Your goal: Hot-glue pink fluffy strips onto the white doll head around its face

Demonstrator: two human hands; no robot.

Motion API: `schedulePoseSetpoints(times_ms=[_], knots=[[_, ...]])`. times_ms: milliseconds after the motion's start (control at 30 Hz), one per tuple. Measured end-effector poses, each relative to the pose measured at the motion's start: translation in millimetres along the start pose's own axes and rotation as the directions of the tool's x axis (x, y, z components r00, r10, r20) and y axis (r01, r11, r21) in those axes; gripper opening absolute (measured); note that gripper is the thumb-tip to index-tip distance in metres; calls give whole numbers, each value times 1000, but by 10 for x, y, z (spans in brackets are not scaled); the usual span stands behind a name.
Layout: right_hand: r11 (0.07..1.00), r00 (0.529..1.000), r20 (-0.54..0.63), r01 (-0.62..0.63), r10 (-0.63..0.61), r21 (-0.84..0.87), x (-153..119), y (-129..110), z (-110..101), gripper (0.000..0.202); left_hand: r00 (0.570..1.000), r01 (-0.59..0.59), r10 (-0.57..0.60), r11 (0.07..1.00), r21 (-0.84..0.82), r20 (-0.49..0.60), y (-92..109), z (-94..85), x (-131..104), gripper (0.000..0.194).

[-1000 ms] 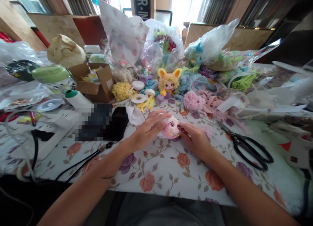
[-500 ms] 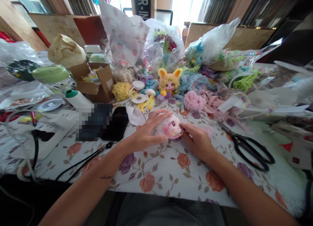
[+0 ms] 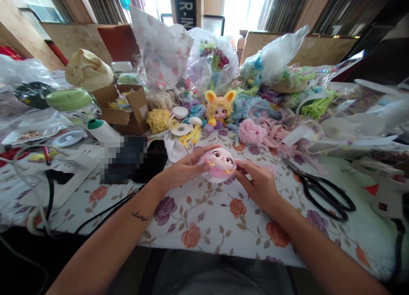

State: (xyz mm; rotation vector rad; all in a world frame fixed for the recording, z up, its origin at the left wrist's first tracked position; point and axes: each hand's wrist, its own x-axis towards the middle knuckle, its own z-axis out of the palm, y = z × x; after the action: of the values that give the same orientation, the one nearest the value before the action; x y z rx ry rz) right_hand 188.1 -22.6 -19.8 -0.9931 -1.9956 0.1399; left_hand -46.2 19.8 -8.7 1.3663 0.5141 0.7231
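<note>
Under left hand (image 3: 187, 169), doll head (image 3: 221, 164) partly hidden.

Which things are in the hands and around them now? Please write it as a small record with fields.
left hand: on the left side of the doll head; hand
right hand: fingers at its right side; hand
doll head: pale, painted face, pink and flowery trim
behind: doll with yellow ears, pink pompom
left side: open cardboard box, black phone
right side: scissors with black handles
cover: floral tablecloth
</note>
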Motion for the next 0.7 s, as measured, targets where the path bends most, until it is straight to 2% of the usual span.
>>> schedulePoseSetpoints(times_ms=[67,200,300,367,467,533,633,700], knots=[[999,1000,-27,-11,12,31,11,-42,-10,15,1000,5,-5,993,-116,5,-28,12,3,55],[994,998,-49,-33,38,105,30,-115,-30,14,1000,16,-10,971,-240,27,-48,6,-2,56],[972,992,-38,-108,118,207,33,-148,-38,16,997,47,-28,955,-294,67,-21,9,-19,54],[945,981,-15,-180,191,272,32,-153,-39,18,998,53,-37,950,-309,57,3,21,-26,52],[899,954,47,-294,295,324,30,-136,-33,20,999,42,-41,958,-284,8,22,38,-20,49],[873,938,88,-345,336,345,28,-117,-25,22,1000,12,-17,974,-225,-20,15,39,-7,54],[873,937,102,-348,334,342,22,-96,-9,22,999,-28,23,993,-114,-44,-13,34,8,70],[887,942,103,-337,321,317,17,-93,3,21,998,-15,11,998,-62,-59,-30,34,10,73]])
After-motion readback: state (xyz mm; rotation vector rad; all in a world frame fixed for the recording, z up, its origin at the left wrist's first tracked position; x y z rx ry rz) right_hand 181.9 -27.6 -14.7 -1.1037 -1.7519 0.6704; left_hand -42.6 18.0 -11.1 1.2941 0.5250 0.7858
